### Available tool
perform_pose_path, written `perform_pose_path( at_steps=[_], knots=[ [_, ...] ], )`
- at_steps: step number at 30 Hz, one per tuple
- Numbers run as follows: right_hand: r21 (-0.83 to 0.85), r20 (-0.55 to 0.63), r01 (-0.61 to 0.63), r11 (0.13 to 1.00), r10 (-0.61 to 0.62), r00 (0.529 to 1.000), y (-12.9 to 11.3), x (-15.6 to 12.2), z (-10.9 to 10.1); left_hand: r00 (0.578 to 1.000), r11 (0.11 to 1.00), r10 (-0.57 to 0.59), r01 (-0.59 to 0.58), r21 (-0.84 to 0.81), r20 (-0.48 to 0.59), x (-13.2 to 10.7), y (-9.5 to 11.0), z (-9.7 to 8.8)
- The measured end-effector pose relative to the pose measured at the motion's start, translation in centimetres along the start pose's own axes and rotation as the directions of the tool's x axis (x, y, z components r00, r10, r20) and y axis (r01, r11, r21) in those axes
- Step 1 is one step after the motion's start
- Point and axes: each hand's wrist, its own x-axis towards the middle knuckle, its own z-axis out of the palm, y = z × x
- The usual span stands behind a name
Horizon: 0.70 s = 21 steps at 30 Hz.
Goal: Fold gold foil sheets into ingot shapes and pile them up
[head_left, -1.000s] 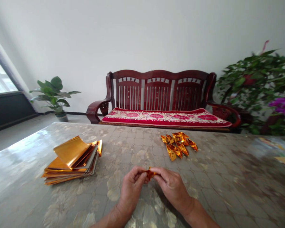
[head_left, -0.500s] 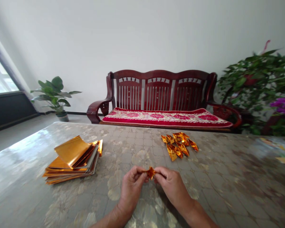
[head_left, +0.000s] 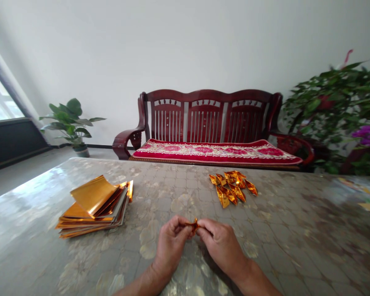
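Between my two hands, above the near part of the table, is a small folded piece of gold foil paper (head_left: pixel 195 225). My left hand (head_left: pixel 172 240) pinches its left end between thumb and fingers. At the other end, my right hand (head_left: pixel 222 242) pinches it too, with the fingertips of both hands close together. Much of the piece is hidden by the fingers. Several folded gold paper ingots (head_left: pixel 231 193) lie in a group beyond my right hand. On the left is a loose stack of gold foil paper sheets (head_left: pixel 92 209), its top sheet tilted.
A patterned table (head_left: pixel 160 193) spreads under everything. Behind its far edge stands a dark red wooden bench (head_left: pixel 205 123) with a red floral cover. A clear plastic bag (head_left: pixel 354 191) lies at the right. Potted plants (head_left: pixel 74 123) flank the bench.
My right hand has shifted slightly left, towards my left hand. The foil piece between them now shows less and looks narrower, squeezed between the fingers.
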Motion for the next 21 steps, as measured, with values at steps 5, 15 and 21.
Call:
perform_pose_path(
  at_steps=[5,15,21],
  knots=[
    [-0.039,-0.012,0.042,0.998,-0.042,0.999,-0.4,-0.2,-0.1,0.998,0.994,0.055,-0.055,0.098,0.004,-0.4,-0.1,-0.1],
    [-0.194,0.0,0.256,0.947,-0.261,0.965,-0.9,-0.8,-0.5,0.954,0.886,0.286,-0.298,0.356,0.087,-1.1,0.3,-0.4],
    [-0.293,0.027,0.31,0.904,-0.316,0.948,-0.5,-1.0,0.0,0.921,0.794,0.348,-0.388,0.468,0.175,-1.1,0.4,-0.5]
  ],
)
